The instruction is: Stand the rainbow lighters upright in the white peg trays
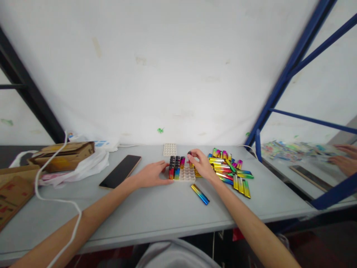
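Note:
My left hand (153,174) is at the left side of a white holed tray (187,175), thumb and fingers apart, seeming to touch its edge. Upright shiny tubes with black tops (174,167) fill the tray's left columns, in red, blue and gold tones. My right hand (201,163) pinches another black-topped shiny tube (190,160) above the tray's back right part; its lower end is hard to make out. One gold-to-blue tube (200,194) lies loose in front of the tray.
A pile of shiny coloured tubes (227,169) lies to the right. A second white holed tray (170,149) is near the wall. On the left are a dark phone (121,172), a cardboard box (67,156), a plastic bag (95,163) and a white cable (74,208). A blue frame (287,74) stands right.

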A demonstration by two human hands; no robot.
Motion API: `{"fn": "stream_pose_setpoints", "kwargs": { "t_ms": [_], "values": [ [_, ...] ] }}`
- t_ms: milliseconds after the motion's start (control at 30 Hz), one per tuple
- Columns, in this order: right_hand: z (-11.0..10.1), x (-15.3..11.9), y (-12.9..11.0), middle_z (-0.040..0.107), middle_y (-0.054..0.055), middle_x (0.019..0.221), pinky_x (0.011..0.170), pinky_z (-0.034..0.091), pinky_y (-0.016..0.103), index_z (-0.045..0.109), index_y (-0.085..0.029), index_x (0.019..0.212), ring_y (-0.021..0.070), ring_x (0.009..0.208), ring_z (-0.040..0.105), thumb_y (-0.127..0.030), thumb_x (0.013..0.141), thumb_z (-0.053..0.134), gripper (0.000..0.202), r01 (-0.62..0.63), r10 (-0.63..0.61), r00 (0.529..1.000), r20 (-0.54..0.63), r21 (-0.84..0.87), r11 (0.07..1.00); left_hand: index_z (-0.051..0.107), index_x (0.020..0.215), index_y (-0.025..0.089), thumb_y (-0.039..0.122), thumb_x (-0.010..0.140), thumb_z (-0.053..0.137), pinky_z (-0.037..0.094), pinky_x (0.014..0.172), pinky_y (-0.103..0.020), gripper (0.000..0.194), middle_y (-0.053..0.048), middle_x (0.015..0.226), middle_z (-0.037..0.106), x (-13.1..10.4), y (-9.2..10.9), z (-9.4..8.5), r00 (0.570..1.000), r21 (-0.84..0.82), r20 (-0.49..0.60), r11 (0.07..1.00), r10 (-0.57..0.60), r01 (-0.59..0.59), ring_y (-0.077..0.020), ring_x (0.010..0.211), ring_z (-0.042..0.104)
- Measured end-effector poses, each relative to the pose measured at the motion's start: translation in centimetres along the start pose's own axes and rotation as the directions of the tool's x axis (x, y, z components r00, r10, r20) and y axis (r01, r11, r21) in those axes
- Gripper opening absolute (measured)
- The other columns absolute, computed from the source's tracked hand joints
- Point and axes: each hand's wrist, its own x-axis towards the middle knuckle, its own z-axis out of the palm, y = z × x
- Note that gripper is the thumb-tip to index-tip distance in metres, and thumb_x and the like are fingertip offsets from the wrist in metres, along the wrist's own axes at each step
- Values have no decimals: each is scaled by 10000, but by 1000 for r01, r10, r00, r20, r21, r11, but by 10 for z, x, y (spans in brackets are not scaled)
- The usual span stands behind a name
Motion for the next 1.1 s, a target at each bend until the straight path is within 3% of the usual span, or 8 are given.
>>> {"fn": "stream_pose_setpoints", "kwargs": {
  "t_ms": [67, 233, 567, 900, 1100],
  "values": [
    [-1, -1, 0, 627, 33, 962, 747, 527, 276, 635, -220, 1011, 189, 931, 620, -548, 913, 640, 342, 48, -47, 999, 11, -83, 995, 623, 1142, 186, 679, 869, 606, 508, 847, -358, 564, -92, 1073, 694, 0, 0, 0, 1000, 4, 4, 1000, -5, 5, -299, 973, 686],
    [-3, -3, 0, 655, -24, 747, 684, 477, 282, 616, -220, 1048, 164, 698, 628, -513, 950, 618, 309, 69, -52, 994, 93, -189, 980, 624, 1149, 184, 671, 866, 612, 507, 833, -359, 563, -90, 1072, 696, 0, 1, 0, 1000, 5, 2, 1000, -6, 6, -299, 966, 684],
    [-3, -3, -8, 753, 17, 767, 656, 486, 283, 603, -222, 909, 186, 695, 696, -521, 926, 663, 306, 69, -30, 988, 151, -264, 962, 615, 1143, 181, 681, 872, 606, 501, 842, -364, 569, -87, 1056, 690, 1, 0, 1, 1000, 30, 6, 1000, -2, 2, -301, 970, 677],
    [-4, -4, -7, 705, -5, 718, 620, 451, 251, 655, -195, 870, 156, 657, 636, -505, 897, 717, 317, 108, -52, 967, 248, -217, 970, 621, 1135, 182, 688, 871, 603, 496, 844, -362, 571, -88, 1042, 683, 2, -4, 4, 1000, 40, -12, 999, 19, -18, -299, 961, 668],
    [0, 2, -3, 695, -1, 752, 623, 390, 248, 695, -183, 865, 138, 652, 580, -434, 924, 722, 259, 145, -37, 970, 241, -444, 884, 626, 1097, 184, 704, 870, 586, 496, 828, -362, 568, -84, 1027, 679, 2, -3, 3, 1000, 30, -8, 999, 15, -15, -293, 941, 667]
  ]
}}
